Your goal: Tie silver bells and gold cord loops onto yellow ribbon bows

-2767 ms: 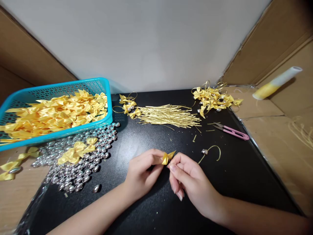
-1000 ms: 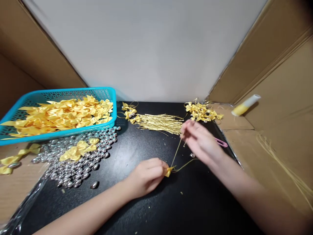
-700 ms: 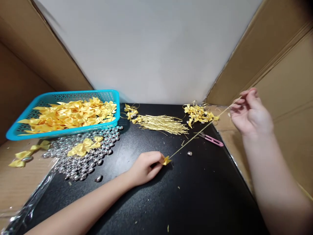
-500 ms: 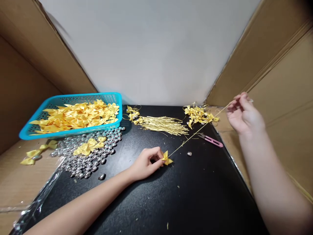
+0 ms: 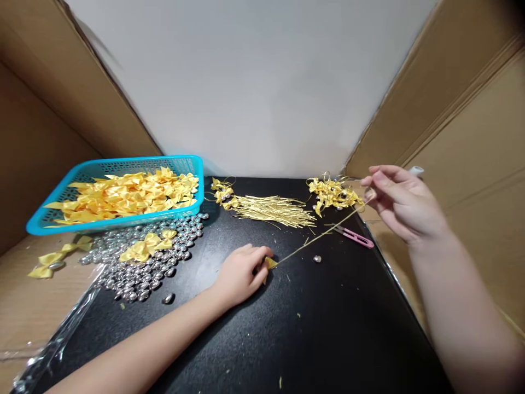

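My left hand rests on the black table, fingers pinched on a small yellow ribbon bow. A thin gold cord runs taut from the bow up and to the right. My right hand is raised at the right and pinches the cord's far end between thumb and forefinger. A single silver bead lies on the table just below the cord.
A blue basket of yellow bows stands at the left, with a heap of silver beads in front. A bundle of gold cords, a pile of finished bows and pink snips lie at the back. Cardboard walls flank both sides.
My right hand pulled the gold cord away from the bow, up and right until taut, then dropped a little. My left hand kept the bow pinned low on the table.
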The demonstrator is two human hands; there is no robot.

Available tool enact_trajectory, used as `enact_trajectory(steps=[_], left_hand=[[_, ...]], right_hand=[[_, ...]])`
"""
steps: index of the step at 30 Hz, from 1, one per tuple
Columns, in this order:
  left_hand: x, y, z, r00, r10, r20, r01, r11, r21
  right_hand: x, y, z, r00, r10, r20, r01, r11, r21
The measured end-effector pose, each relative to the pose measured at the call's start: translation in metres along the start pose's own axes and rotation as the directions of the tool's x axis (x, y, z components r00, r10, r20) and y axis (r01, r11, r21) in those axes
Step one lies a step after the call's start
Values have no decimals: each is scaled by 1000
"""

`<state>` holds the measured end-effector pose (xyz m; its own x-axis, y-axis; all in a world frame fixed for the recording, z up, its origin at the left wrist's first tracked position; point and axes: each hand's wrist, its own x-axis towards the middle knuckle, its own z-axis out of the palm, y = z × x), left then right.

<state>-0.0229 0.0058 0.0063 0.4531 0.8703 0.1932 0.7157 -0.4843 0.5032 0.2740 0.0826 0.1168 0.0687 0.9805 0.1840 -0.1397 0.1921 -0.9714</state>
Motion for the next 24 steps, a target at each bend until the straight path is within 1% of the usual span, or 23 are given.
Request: enact_trajectory(steps=[2,3,4,5,6,7,8,9,11,12,14,15,17,19,22,23,24], left_hand=[[5,3,-7,997,18,-79,-9,994,111],[10,5,-10,991,31,-129,-14,991,131],[19,9,-12,987,48,-155,-28,992,127],[30,13,-13,986,60,-156,-46,995,93],[43,18,-12,990,73,-121,-68,997,41],[57,23,-9,993,117,-16,-117,993,-6],[71,28,-4,981,179,72,-176,984,-38],[85,33,1,963,233,136,-226,972,-68],[107,40,13,923,316,221,-295,947,-126],[114,43,17,913,337,230,-311,940,-144],[119,45,21,915,350,200,-321,933,-163],[118,44,21,922,347,172,-319,932,-169],[111,41,15,931,340,131,-314,931,-186],[105,35,8,919,359,162,-321,921,-219],[102,29,6,914,348,207,-301,926,-228],[102,28,7,918,338,209,-293,931,-218],[103,29,10,920,331,210,-289,935,-207]], right_hand=[[-7,-5,5,999,31,43,-30,999,-25],[-11,-7,8,996,51,68,-48,998,-42],[-14,-9,10,992,72,99,-66,996,-66],[-18,-11,12,986,93,138,-81,992,-94],[-21,-13,14,976,113,184,-92,988,-121],[-24,-15,15,964,131,233,-98,984,-145],[-27,-16,17,949,148,280,-104,981,-165],[-29,-18,18,932,162,324,-108,978,-178],[-33,-23,19,892,180,415,-111,977,-184],[-35,-26,18,865,190,465,-117,977,-180],[-36,-32,14,792,214,572,-144,976,-165],[-36,-35,11,753,223,619,-161,975,-155],[-35,-40,2,692,228,685,-192,973,-130],[-33,-41,-6,632,231,740,-220,969,-115],[-29,-38,-15,516,235,824,-259,960,-111],[-28,-36,-16,502,222,836,-256,961,-102],[-27,-34,-17,518,195,833,-243,967,-76]])
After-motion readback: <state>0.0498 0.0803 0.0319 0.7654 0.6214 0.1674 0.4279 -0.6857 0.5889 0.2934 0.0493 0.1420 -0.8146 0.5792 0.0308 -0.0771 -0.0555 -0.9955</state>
